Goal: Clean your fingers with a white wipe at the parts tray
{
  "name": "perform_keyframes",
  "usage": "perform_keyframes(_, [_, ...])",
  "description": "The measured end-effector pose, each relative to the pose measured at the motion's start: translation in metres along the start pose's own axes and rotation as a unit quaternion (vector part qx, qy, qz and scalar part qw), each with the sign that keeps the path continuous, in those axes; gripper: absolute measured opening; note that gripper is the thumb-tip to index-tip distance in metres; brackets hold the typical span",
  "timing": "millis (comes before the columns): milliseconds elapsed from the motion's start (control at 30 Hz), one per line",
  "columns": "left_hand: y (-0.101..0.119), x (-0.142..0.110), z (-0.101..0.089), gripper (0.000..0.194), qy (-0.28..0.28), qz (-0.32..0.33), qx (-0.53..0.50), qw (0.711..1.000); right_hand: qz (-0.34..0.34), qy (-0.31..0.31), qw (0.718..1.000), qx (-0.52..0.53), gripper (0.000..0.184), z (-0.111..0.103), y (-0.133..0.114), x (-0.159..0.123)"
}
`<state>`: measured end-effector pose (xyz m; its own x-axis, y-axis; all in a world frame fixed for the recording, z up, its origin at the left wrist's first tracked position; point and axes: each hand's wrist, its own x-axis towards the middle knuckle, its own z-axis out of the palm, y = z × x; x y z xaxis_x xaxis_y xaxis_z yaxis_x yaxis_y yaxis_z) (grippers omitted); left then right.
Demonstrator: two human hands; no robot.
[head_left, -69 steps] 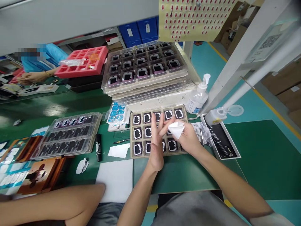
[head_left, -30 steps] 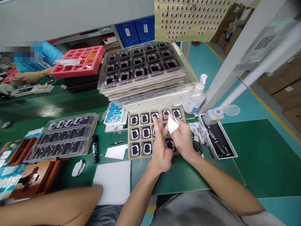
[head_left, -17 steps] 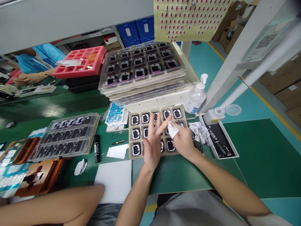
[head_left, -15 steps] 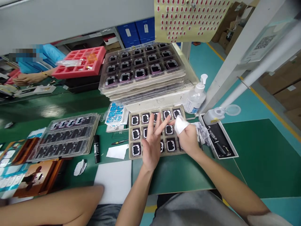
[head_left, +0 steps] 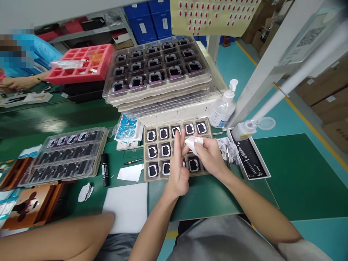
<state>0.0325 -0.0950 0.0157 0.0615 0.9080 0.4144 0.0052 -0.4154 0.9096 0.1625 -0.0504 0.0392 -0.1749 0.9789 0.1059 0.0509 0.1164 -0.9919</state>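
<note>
My right hand (head_left: 213,156) is closed on a crumpled white wipe (head_left: 194,144). The wipe is pressed against the fingers of my left hand (head_left: 178,166), which is held upright, seen edge-on, with its fingers stretched out. Both hands are above a beige tray (head_left: 146,180) of dark square watch-like casings with light rims, such as the casing (head_left: 152,169) at its near left corner. My hands and the wipe hide some of the casings. Crumpled wipes (head_left: 230,148) lie right of the tray, with tweezers beside them.
Stacked trays (head_left: 163,98) stand behind, with a pump bottle (head_left: 224,108) to their right. A white box (head_left: 261,177) holds small tools. Left lie a marker (head_left: 104,169), a white pad (head_left: 127,203) and a clear tray (head_left: 65,152). A neighbour's arm (head_left: 67,232) rests at lower left.
My right hand has moved left with the wipe, onto my left fingers. My left hand has turned from spread to edge-on. The camera view has shifted slightly.
</note>
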Motion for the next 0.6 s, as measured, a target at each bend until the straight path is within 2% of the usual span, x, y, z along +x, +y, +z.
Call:
perform_keyframes(200, [-0.006, 0.0, -0.006, 0.095, -0.028, 0.055, 0.096, 0.993, -0.018, 0.002, 0.998, -0.062, 0.034, 0.0, 0.005, 0.0])
perform_keyframes(300, [-0.005, 0.001, -0.006, 0.098, -0.027, 0.057, 0.104, 0.993, -0.04, 0.0, 0.995, -0.087, 0.028, 0.001, 0.005, 0.0])
perform_keyframes(400, [-0.001, 0.003, -0.003, 0.089, 0.013, 0.01, -0.01, 1.0, -0.058, -0.005, 0.993, -0.101, 0.027, -0.001, 0.003, 0.0])
perform_keyframes(467, [0.002, 0.005, -0.003, 0.081, 0.042, -0.018, -0.096, 0.994, -0.076, -0.001, 0.992, -0.099, 0.023, -0.006, 0.001, 0.001])
perform_keyframes(533, [0.003, 0.007, -0.003, 0.074, 0.055, -0.03, -0.137, 0.989, -0.105, 0.008, 0.991, -0.087, 0.019, -0.013, 0.0, 0.003])
perform_keyframes(600, [0.004, 0.009, -0.005, 0.07, 0.06, -0.033, -0.148, 0.987, -0.123, 0.016, 0.99, -0.072, 0.022, -0.02, -0.001, 0.004])
